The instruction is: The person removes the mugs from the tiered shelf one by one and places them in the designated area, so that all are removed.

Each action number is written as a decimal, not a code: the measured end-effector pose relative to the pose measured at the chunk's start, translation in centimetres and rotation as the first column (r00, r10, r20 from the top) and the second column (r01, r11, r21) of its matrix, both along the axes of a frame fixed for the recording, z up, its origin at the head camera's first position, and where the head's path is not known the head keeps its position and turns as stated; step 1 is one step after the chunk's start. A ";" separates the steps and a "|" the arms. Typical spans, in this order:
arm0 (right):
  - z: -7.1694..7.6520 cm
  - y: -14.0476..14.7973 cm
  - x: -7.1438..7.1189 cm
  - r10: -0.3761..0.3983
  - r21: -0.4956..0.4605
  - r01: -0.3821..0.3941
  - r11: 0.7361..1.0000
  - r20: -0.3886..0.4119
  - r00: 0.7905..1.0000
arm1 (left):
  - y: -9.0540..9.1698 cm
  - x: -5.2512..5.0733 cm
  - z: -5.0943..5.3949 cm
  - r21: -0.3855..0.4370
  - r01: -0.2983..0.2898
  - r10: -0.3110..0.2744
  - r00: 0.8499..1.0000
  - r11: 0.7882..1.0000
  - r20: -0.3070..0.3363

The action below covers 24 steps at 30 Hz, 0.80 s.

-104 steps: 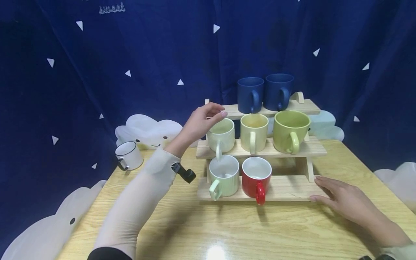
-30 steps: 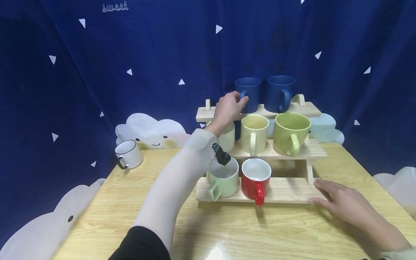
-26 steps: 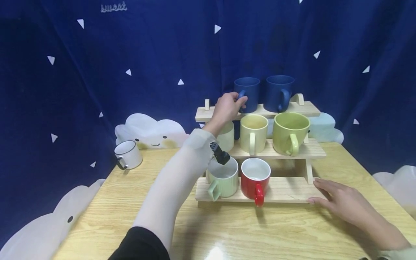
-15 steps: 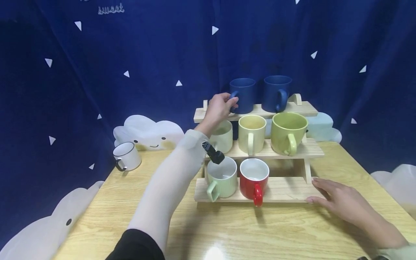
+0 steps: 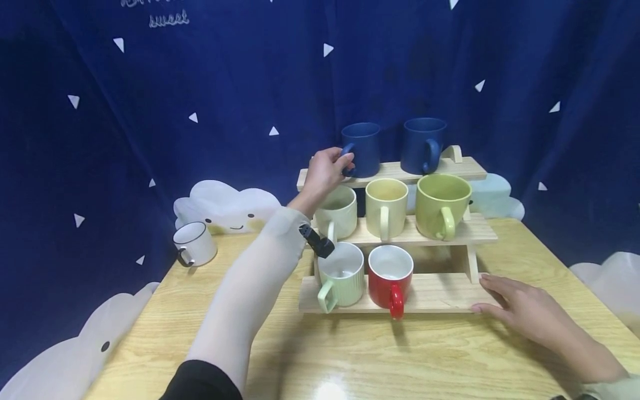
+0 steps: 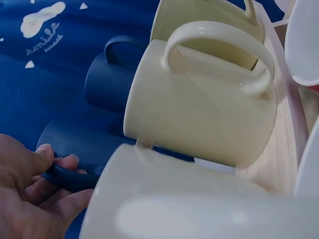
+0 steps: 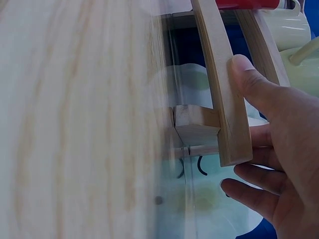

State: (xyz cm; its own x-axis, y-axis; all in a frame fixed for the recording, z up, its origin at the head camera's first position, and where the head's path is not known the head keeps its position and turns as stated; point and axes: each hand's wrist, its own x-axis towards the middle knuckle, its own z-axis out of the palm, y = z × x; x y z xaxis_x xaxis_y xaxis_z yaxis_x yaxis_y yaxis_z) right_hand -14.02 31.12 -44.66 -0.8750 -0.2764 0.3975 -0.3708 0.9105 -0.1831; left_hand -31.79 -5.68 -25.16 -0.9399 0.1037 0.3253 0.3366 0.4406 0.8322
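Note:
My left hand [image 5: 324, 173] pinches the handle of the left dark blue mug [image 5: 366, 150], which stands upright on the top tier of a wooden three-tier rack [image 5: 447, 291]. In the left wrist view, thumb and fingers close round that handle, and pale mugs cover part of the mug's body. A second blue mug [image 5: 422, 147] stands apart to its right. Down at the rack's bottom right corner, my right hand [image 5: 530, 311] holds the end of the lowest plank [image 7: 232, 129]. Its thumb lies against one edge of the plank, and some fingertips disappear behind it.
On the middle tier stand a pale mug [image 5: 340, 211], a cream-yellow mug [image 5: 395, 214] and an olive-green mug [image 5: 435, 208]. Below are a mint mug [image 5: 350, 283] and a red mug [image 5: 387, 291]. A white mug [image 5: 197, 244] sits at the table's left edge. Behind hangs a blue curtain [image 5: 240, 83].
My left hand has gone from above the pale mug to the left blue mug's handle. That mug has then shifted left along the top tier, widening the gap. The right hand stays put.

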 end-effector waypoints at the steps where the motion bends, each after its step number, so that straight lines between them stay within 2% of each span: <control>1: 0.0 0.0 0.0 0.001 0.001 -0.001 1.000 0.000 1.000 | -0.2 0.0 -0.1 0.006 0.001 -0.001 1.000 1.000 -0.003; 11: 0.1 0.0 0.0 -0.008 0.006 0.008 1.000 0.005 1.000 | -2.3 -0.2 -0.5 0.026 -0.004 0.005 0.999 1.000 -0.036; 17: 0.2 -0.1 0.1 -0.017 -0.003 0.017 1.000 0.017 1.000 | -3.4 -0.4 -0.9 0.052 -0.029 0.033 0.998 0.998 -0.059; 24: 0.2 -0.1 0.2 -0.021 -0.009 0.021 1.000 0.024 0.999 | -4.4 -0.3 -1.0 0.084 -0.047 0.050 0.998 0.995 -0.033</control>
